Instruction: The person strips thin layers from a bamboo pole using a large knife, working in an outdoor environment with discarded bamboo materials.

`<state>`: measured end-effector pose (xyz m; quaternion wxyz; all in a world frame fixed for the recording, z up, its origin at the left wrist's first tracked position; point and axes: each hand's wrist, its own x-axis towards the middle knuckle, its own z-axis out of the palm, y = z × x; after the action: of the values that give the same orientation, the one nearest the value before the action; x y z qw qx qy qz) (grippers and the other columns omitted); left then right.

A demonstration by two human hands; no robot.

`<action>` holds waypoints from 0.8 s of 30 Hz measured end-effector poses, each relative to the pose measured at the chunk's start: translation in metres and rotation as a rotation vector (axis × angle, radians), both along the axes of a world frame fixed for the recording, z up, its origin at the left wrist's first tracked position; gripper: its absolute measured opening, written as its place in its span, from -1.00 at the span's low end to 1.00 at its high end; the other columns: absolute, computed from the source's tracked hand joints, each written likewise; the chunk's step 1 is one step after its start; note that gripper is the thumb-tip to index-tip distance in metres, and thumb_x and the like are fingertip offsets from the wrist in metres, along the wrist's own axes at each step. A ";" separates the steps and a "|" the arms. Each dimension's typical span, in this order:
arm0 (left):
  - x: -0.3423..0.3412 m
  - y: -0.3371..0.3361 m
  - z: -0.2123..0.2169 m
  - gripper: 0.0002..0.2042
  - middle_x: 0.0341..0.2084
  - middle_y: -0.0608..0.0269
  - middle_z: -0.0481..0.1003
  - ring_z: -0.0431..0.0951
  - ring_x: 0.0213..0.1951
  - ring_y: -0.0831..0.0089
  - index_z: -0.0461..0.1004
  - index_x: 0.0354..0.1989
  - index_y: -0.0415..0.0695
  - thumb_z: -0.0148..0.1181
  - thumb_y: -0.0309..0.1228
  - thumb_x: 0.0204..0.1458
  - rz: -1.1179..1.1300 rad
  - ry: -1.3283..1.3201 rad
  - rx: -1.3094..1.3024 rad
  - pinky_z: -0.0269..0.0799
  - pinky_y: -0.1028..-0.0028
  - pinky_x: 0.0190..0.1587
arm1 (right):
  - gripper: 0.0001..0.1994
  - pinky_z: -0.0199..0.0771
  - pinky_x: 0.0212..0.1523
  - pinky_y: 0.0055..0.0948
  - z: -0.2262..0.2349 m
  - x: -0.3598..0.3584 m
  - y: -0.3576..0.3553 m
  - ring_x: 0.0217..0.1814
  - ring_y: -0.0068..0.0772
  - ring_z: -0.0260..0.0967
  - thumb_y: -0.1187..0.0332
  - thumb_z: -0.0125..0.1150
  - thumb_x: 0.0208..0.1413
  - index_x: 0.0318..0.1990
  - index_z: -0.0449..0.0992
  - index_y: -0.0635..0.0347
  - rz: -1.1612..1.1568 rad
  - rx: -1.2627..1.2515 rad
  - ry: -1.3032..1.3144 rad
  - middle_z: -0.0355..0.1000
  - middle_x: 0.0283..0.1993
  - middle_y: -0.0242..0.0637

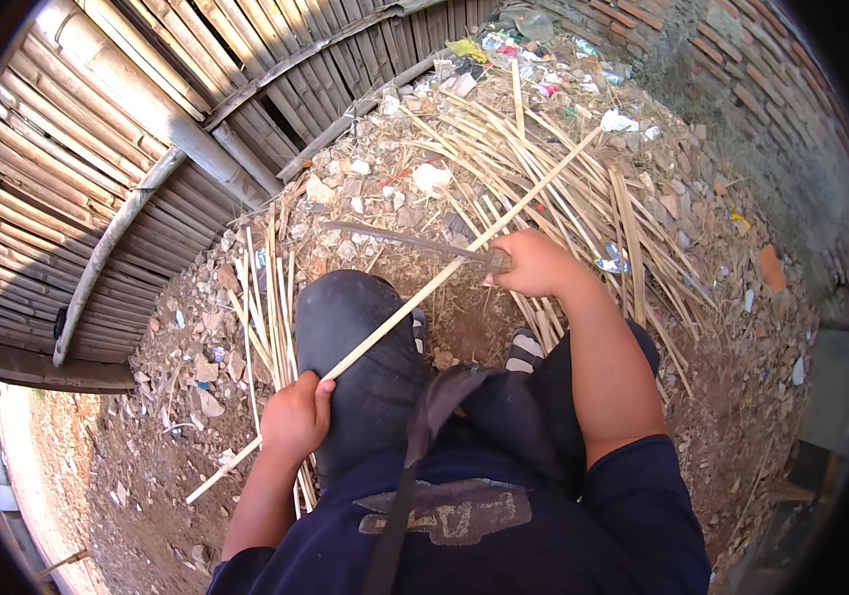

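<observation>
My left hand (pixel 295 418) is closed around a long, pale bamboo strip (pixel 399 319) near its lower end. The strip slants up and to the right, across my left thigh and over the ground ahead. In my right hand (pixel 536 264) is the handle of a knife (pixel 409 240). Its long dark blade points left and crosses the strip a little past the knees; whether the edge touches the strip I cannot tell.
A heap of split bamboo strips (pixel 583 198) spreads ahead and to the right. More strips (pixel 264 307) lie beside my left leg. Stones and litter (pixel 543 59) cover the ground. A bamboo wall (pixel 77 188) stands left, a brick wall (pixel 732 69) right.
</observation>
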<state>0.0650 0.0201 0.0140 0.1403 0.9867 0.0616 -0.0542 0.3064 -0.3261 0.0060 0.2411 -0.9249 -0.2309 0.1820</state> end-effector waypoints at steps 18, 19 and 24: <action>0.007 -0.002 0.001 -0.64 -0.60 -0.18 0.49 0.53 -0.47 -0.27 0.36 -0.40 -0.17 -0.02 -0.15 0.36 -0.003 -0.052 -0.075 0.39 -0.12 -0.40 | -0.59 0.53 -0.04 -0.11 -0.010 0.010 -0.020 -0.09 0.07 0.57 0.15 0.44 -0.01 -0.05 0.61 0.20 -0.189 0.086 -0.080 0.60 -0.18 0.03; 0.005 -0.004 0.002 -0.64 -0.60 -0.19 0.49 0.53 -0.47 -0.27 0.36 -0.40 -0.17 -0.02 -0.15 0.36 0.015 -0.037 -0.048 0.39 -0.12 -0.40 | -0.59 0.52 -0.04 -0.10 -0.004 0.005 -0.012 -0.08 0.07 0.57 0.15 0.43 -0.01 -0.05 0.61 0.18 -0.119 0.036 -0.064 0.60 -0.18 0.03; -0.002 -0.002 -0.006 -0.63 -0.60 -0.19 0.50 0.54 -0.47 -0.27 0.36 -0.39 -0.16 -0.02 -0.12 0.36 0.048 -0.056 -0.026 0.41 -0.13 -0.40 | -0.62 0.51 -0.10 -0.10 0.013 -0.002 0.008 -0.15 0.01 0.58 0.15 0.44 -0.04 -0.12 0.62 0.19 0.084 0.005 0.053 0.60 -0.26 -0.03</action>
<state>0.0630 0.0185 0.0081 0.1561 0.9841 0.0808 -0.0241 0.3041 -0.3185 0.0189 0.2415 -0.9086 -0.2636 0.2158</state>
